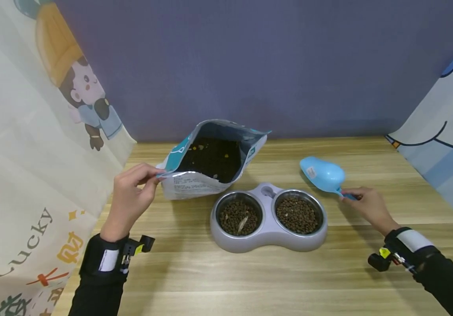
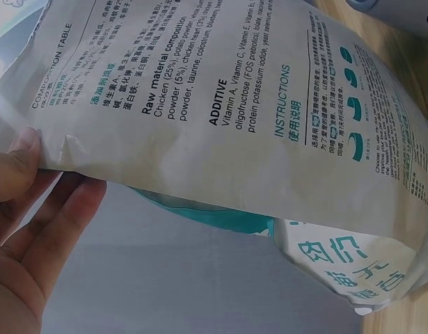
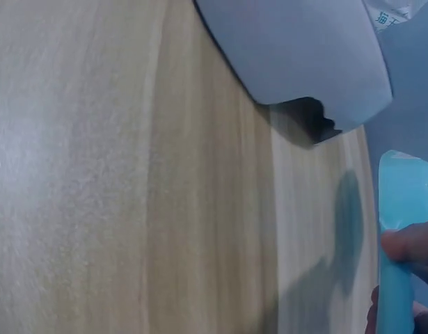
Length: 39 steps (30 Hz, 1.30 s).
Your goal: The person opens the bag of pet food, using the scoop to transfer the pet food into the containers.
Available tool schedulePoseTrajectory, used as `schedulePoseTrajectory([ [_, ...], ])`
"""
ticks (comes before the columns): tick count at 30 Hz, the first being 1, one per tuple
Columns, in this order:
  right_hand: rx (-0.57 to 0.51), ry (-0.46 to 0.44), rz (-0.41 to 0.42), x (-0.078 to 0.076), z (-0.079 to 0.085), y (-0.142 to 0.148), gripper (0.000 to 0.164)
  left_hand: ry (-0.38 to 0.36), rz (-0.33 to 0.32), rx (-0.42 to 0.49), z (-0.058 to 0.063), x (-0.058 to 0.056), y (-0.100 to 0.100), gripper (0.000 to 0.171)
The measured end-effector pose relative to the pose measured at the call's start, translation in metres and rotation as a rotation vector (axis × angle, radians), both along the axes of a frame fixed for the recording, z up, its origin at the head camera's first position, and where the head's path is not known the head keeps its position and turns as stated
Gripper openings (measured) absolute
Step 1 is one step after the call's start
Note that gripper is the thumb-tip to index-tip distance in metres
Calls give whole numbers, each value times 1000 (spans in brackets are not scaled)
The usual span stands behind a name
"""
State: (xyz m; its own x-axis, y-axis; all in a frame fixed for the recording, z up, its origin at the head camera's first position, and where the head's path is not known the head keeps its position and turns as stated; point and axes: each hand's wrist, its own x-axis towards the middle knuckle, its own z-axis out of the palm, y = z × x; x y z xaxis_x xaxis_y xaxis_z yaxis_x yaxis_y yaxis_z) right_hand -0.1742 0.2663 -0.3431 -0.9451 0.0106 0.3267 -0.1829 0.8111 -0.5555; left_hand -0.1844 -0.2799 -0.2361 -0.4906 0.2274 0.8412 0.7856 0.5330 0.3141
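My left hand pinches the near left corner of an open pet food bag between thumb and fingers. Dark kibble with a few pale and yellow bits shows inside the bag's mouth. Printed text covers the side of the bag in the left wrist view. By its handle, my right hand grips a light blue scoop, held above the table with its shadow below. A grey double pet bowl stands between the hands, brown kibble in both metal dishes.
The wood-grain table ends at a blue-grey back panel. A printed cloth with a cartoon figure hangs on the left, another cartoon cloth on the right. The bag stands behind the bowl's left dish, close to it.
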Motion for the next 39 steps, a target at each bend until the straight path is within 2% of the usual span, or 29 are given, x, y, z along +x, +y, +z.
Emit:
schedulePoseTrajectory([
  [6, 15, -3, -22, -2, -7, -1, 18, -4, -17, 4, 1, 0, 0, 24],
  [19, 11, -95, -35, 0, -20, 3, 22, -20, -10, 0, 0, 2, 0, 25],
  [30, 8, -207, -25, -3, -20, 3, 31, -26, -8, 7, 0, 2, -1, 25],
  [39, 39, -219, -17, -8, -22, 6, 32, -38, 2, -1, 1, 1, 0, 24],
])
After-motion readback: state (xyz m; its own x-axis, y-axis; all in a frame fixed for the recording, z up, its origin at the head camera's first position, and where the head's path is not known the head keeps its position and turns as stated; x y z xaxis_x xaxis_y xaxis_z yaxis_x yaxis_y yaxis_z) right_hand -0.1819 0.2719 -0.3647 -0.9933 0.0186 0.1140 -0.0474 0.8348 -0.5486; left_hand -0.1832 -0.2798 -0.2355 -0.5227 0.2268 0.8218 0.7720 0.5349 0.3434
